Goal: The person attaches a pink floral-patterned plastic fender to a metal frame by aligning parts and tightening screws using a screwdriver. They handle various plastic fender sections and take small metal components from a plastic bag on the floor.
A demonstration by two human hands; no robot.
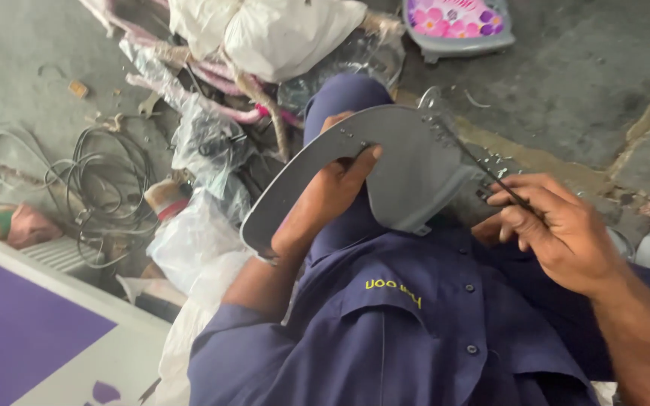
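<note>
Head view: left hand (332,192) grips the grey curved metal plate (408,165) from below, resting over the lap — right hand (558,229), closed on a thin black tool (483,169), points it up-left at the plate's right edge.

Bare grey concrete floor (581,68), stained, with a cracked joint running along the right side. Coiled dark cables (103,192) are laid on it at left, beside a small scrap of wood (78,89). Clear plastic bags (205,143) are piled through the middle, with a white sack (280,34) stacked on top at the far end. A flower-patterned pink tray (457,22) is set on the floor at top. A white-framed purple panel (31,331) is placed at lower left.
</note>
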